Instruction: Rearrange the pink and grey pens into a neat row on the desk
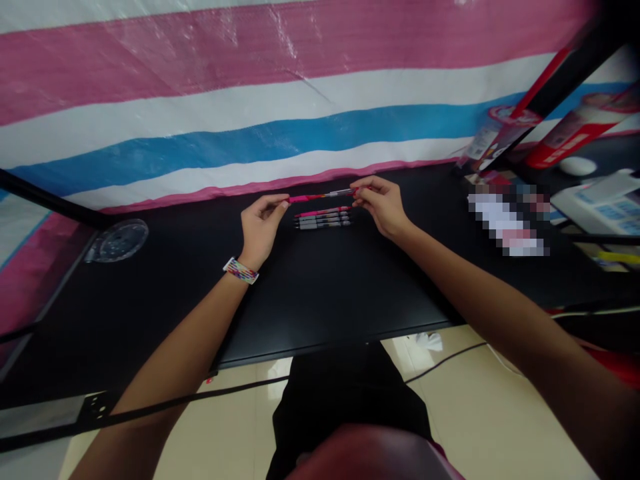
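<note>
A pink pen with a clear section [327, 195] spans the gap between my two hands over the back of the black table. My left hand [263, 223] pinches its left end between thumb and fingertips. At the pen's right end, the fingers of my right hand [381, 205] are closed on it. Just below, several pens [323, 219] lie side by side in a row on the tabletop, the top one pink and the others grey and dark. A colourful woven band [241, 270] circles my left wrist.
A clear plastic lid [120, 240] lies on the table's left side. Toward the right stand a drink cup with a red straw [500, 137] and a red cup [570, 137]. A white rounded object [577, 166] and a white-and-blue box [607, 203] are nearby. Striped sheeting [280, 130] hangs behind.
</note>
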A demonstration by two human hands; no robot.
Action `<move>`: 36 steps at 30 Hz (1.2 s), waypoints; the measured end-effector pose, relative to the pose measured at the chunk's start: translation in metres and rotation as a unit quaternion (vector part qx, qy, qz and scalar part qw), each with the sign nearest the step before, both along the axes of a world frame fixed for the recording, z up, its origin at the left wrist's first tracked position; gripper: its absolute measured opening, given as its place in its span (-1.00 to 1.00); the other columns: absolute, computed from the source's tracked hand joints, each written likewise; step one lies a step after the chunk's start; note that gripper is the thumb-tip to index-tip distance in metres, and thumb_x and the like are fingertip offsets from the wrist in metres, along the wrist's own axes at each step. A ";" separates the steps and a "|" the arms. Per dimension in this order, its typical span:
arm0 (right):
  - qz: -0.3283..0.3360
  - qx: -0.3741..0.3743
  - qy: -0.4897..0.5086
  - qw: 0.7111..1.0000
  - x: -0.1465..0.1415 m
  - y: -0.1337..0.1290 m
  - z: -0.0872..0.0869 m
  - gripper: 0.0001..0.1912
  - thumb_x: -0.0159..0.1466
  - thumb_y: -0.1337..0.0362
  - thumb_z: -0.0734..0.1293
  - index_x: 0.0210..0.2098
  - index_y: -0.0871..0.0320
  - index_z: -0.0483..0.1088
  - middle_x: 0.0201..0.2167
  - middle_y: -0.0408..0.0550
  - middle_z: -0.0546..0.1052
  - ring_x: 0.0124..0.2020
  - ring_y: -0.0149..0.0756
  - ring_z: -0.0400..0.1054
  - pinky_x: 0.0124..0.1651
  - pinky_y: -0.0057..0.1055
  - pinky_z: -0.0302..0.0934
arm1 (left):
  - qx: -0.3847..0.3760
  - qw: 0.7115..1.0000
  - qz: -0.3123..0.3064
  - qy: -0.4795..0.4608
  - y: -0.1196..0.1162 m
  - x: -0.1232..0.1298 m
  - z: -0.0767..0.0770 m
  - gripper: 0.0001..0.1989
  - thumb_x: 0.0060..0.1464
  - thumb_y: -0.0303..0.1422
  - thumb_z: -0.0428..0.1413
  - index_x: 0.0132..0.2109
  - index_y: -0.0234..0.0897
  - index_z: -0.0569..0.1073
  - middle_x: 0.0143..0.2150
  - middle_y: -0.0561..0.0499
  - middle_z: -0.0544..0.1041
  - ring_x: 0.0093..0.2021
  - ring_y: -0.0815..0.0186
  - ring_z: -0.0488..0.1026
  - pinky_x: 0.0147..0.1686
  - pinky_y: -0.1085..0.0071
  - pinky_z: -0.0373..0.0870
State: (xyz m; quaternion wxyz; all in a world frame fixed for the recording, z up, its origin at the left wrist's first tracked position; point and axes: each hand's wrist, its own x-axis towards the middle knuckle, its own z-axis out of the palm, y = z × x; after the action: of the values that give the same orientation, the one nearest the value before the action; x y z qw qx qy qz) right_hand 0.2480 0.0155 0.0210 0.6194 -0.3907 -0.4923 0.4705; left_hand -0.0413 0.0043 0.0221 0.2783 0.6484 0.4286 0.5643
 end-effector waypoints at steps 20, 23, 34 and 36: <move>0.113 -0.036 -0.010 0.993 -0.008 -0.012 0.005 -0.73 0.12 0.14 0.69 -0.20 0.05 0.76 -0.33 -0.09 0.69 -0.35 -0.27 0.55 -0.07 -0.18 0.55 | 0.014 0.995 -0.100 0.018 -0.012 0.011 0.004 -0.63 0.47 -0.04 0.20 0.24 -0.10 0.49 -0.28 0.04 0.59 -0.28 0.26 0.61 -0.13 0.27 0.55; 0.109 -0.037 -0.008 0.993 -0.008 -0.011 0.004 -0.72 0.11 0.13 0.70 -0.21 0.05 0.75 -0.34 -0.09 0.69 -0.35 -0.27 0.55 -0.07 -0.17 0.55 | 0.047 0.993 -0.103 0.032 -0.010 0.010 0.002 -0.42 0.29 -0.05 0.38 0.33 -0.07 0.43 0.03 -0.08 0.66 0.04 0.15 0.65 0.03 0.22 0.56; 0.106 -0.024 -0.026 0.994 -0.008 -0.012 0.001 -0.74 0.16 0.14 0.67 -0.17 0.04 0.75 -0.29 -0.08 0.70 -0.30 -0.25 0.56 -0.03 -0.17 0.55 | 0.039 0.996 -0.063 0.057 -0.012 0.012 0.005 -0.45 0.29 -0.03 0.38 0.30 -0.09 0.47 0.05 -0.10 0.67 0.09 0.14 0.64 0.14 0.20 0.53; 0.102 -0.022 -0.030 0.994 -0.009 -0.012 0.001 -0.74 0.15 0.14 0.67 -0.17 0.04 0.75 -0.28 -0.08 0.71 -0.30 -0.25 0.56 -0.03 -0.17 0.54 | 0.016 0.996 -0.046 0.080 -0.013 0.011 0.006 -0.66 0.43 0.00 0.23 0.10 -0.12 0.60 -0.10 -0.05 0.69 -0.04 0.17 0.65 0.10 0.21 0.52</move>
State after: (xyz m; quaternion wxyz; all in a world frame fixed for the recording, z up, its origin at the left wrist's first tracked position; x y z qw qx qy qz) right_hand 0.2391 0.0037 0.0217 0.5443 -0.3660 -0.5378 0.5297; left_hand -0.0306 -0.0085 0.0279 0.2585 0.7148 0.4098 0.5043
